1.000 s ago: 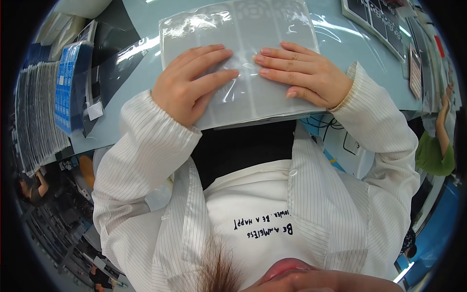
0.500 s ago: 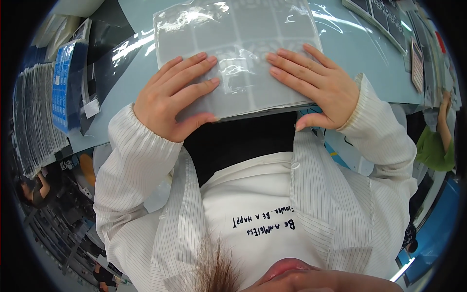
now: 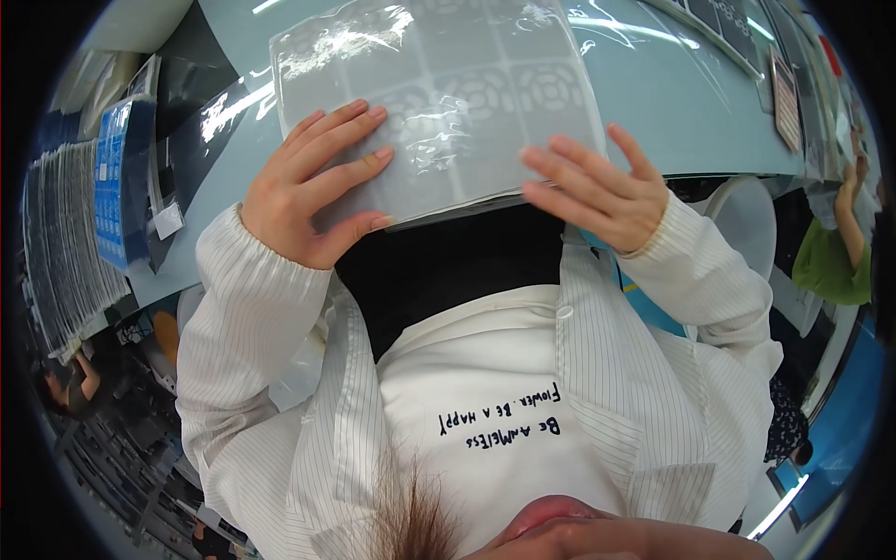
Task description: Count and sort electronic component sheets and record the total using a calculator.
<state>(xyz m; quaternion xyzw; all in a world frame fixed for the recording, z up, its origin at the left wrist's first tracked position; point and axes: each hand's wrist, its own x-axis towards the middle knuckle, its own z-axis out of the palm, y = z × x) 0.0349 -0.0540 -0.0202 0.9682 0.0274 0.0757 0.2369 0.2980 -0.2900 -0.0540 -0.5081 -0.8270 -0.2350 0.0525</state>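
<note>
In front of me a flat grey packet (image 3: 457, 131) in clear, shiny plastic lies at the table's near edge. Faint ring patterns and pale dividing lines show through its wrapping. My left hand (image 3: 317, 191) rests flat on its left side, fingers spread and thumb by the near edge. Over the near right corner hovers my right hand (image 3: 602, 191), slightly blurred, with its fingers apart and nothing in them. Whether its fingertips still touch the plastic I cannot tell.
A tall row of plastic-wrapped sheets (image 3: 70, 224) and a blue printed pack (image 3: 117, 177) stand left on the pale blue table (image 3: 672, 103). Toward the right lie dark patterned sheets (image 3: 723, 33) and a pinkish keypad-like object (image 3: 784, 103). A person in green (image 3: 831, 261) is at far right.
My right hand has lifted from the packet and drawn back toward me, its thumb tucked lower. The packet and my left hand appear slightly shifted left and turned in the picture.
</note>
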